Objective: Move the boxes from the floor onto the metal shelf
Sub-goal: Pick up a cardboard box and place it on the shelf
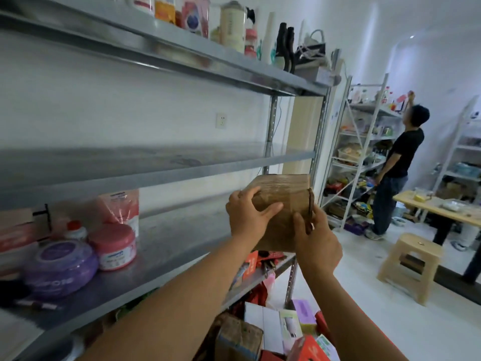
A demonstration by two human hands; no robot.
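Note:
A taped brown cardboard box [286, 196] is held up in the air at the right end of the metal shelf [182, 238], over its lower steel deck. My left hand [250, 214] grips the box's left side, fingers curled over its near face. My right hand [316, 243] grips its lower right corner, thumb on the front. Several more boxes [276, 332] lie piled on the floor below, white, red, purple and brown.
On the deck's left stand a purple round tub [61, 267], a pink jar [114, 246] and a pink pouch [121, 207]. The deck above [156, 162] is bare; the top one carries bottles. A person stands at white racks at the right, near a beige stool [410, 264] and a wooden table [442, 208].

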